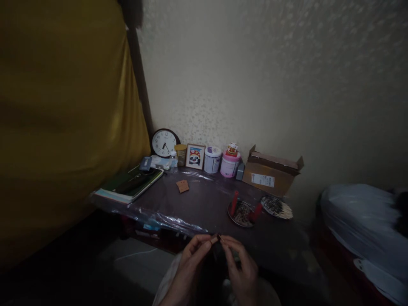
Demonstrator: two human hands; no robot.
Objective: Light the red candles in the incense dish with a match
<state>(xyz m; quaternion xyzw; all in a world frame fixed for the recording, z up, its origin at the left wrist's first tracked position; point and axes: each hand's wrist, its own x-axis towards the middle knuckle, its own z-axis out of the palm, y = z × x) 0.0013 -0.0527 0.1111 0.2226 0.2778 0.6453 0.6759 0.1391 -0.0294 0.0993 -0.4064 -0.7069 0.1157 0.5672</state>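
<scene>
Close to my body, in front of the table's near edge, both of my hands meet at the fingertips. My left hand is closed, pinching a small pinkish-brown matchbox with a dark strip at its end. The fingers of my right hand press together on a thin matchstick, held against the dark end of the box; its tip is hard to make out. Beyond my hands, a dish bears two red candles, one upright and one tilted, amid burnt-looking bits.
Right of the candles lies a plate of blackened and pale sticks. A brown paper piece rests mid-table. Along the wall stand a clock, a picture frame, tubs and a cardboard box. Books lie left.
</scene>
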